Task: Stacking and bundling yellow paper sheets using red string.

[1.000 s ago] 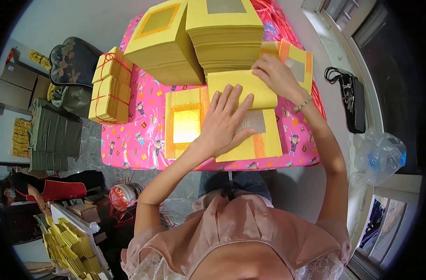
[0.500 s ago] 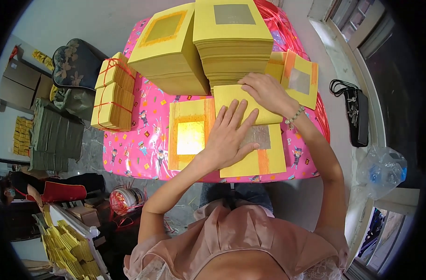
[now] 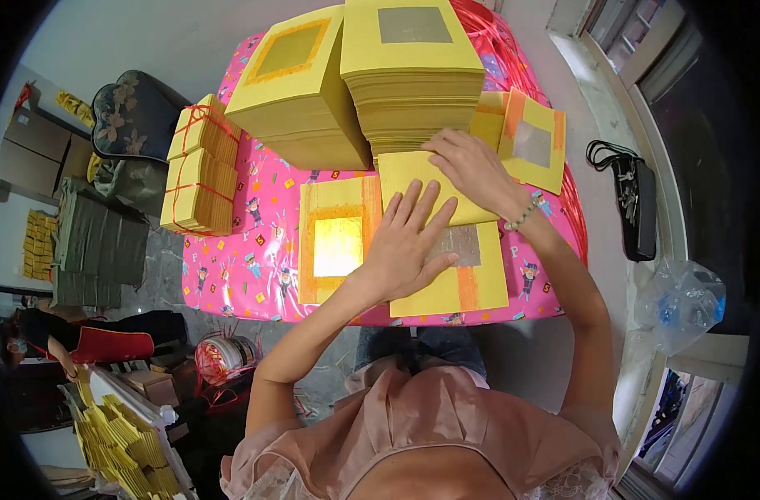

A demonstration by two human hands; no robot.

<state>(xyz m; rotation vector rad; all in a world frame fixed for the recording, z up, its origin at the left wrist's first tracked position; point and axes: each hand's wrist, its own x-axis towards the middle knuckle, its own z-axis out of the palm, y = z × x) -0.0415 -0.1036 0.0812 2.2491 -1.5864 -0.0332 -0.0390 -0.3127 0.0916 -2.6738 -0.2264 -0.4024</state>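
Observation:
A yellow paper sheet (image 3: 434, 207) lies folded on the table, its upper part doubled over. Across its lower-left area my left hand (image 3: 409, 246) rests palm down with the fingers spread, partly hiding a silver foil square (image 3: 461, 246). An orange strip (image 3: 468, 287) runs below that square. At the sheet's far right part is my right hand (image 3: 475, 171), fingers bent and close together on the paper; its thumb is hidden. Just left lies another yellow sheet (image 3: 309, 242) with a shiny gold square (image 3: 338, 246) inside an orange border.
Behind my hands stand two tall yellow paper stacks (image 3: 417, 87) (image 3: 301, 133). Bundles tied with red string (image 3: 201, 187) sit at the left table edge. Loose sheets (image 3: 531, 146) and red strands (image 3: 521, 62) lie right. A person (image 3: 88, 333) works at far left.
Both hands keep the same places on the sheet. The whole view has shifted very slightly; the person at far left has moved an arm a little.

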